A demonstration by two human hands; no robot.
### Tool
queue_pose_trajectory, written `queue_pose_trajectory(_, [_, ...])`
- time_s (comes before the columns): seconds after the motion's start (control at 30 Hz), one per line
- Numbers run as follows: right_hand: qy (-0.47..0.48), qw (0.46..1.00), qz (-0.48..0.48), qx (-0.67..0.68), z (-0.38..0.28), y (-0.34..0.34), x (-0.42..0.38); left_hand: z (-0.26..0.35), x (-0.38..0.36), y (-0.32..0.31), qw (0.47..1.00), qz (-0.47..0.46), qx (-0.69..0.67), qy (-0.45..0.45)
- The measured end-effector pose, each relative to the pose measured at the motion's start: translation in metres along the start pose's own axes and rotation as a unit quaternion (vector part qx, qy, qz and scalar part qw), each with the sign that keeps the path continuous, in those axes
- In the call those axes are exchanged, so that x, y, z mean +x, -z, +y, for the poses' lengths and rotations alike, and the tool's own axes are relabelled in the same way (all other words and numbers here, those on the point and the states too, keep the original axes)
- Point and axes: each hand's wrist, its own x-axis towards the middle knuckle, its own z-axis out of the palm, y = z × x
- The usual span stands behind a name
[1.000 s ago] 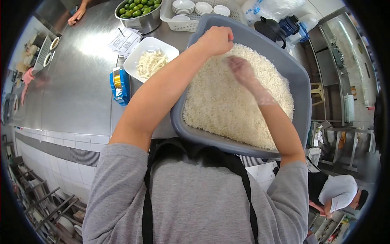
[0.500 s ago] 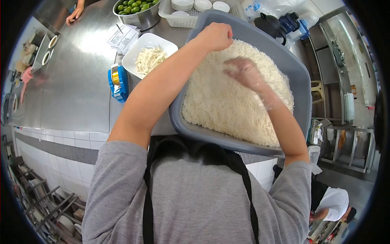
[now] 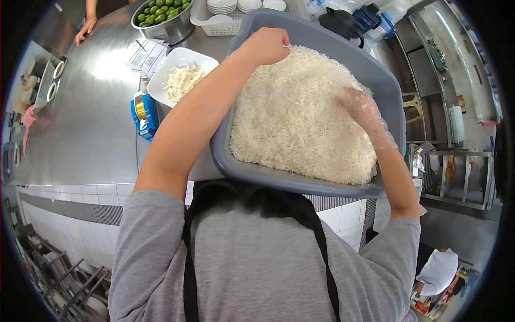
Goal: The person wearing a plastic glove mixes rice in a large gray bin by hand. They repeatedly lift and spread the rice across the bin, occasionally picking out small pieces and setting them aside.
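Note:
A large grey plastic tub [image 3: 394,75] holds a broad bed of loose white grains that look like rice [image 3: 295,115]. Above the tub's far left part is my left hand [image 3: 266,45], bare, its fingers curled closed; whatever they hold, if anything, is hidden. My right hand [image 3: 360,110] wears a clear plastic glove and reaches into the right side of the rice. Its fingertips are blurred and partly lost against the grains. Beside my left forearm stands a white square bowl [image 3: 202,58] containing pale strips [image 3: 184,80].
Left of the tub, a blue tape dispenser [image 3: 144,115] and printed papers [image 3: 147,56] lie on the steel counter [image 3: 91,118]. Behind are a metal bowl of green limes [image 3: 161,12], a white basket with small dishes [image 3: 214,26] and a black jug [image 3: 343,24]. Another person's hand [image 3: 86,28] rests far left.
My right hand has moved right and slightly down across the rice. My left hand stays curled near the tub's far left part. The whole view has shifted slightly.

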Motion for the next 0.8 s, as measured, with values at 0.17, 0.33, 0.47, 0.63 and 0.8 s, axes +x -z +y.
queue_pose_trajectory(0.17, [0.109, 0.992, -0.008, -0.057, -0.034, -0.029, -0.018, 0.002, -0.002, 0.002, 1.0, -0.02, 0.001, 0.02])
queue_pose_trajectory(0.33, [0.175, 0.98, -0.082, -0.054, -0.068, -0.002, -0.035, 0.004, -0.003, 0.004, 1.0, -0.027, 0.008, 0.014])
queue_pose_trajectory(0.47, [0.22, 0.975, -0.026, -0.02, -0.091, -0.001, -0.035, 0.005, -0.002, 0.005, 0.999, -0.037, 0.001, 0.027])
queue_pose_trajectory(0.63, [0.28, 0.958, -0.047, -0.044, -0.12, -0.051, -0.058, 0.004, -0.002, 0.005, 0.998, -0.049, 0.01, 0.044])
queue_pose_trajectory(0.8, [0.463, 0.863, -0.144, -0.14, -0.102, -0.019, -0.057, 0.004, -0.003, 0.006, 0.997, -0.054, 0.009, 0.045])
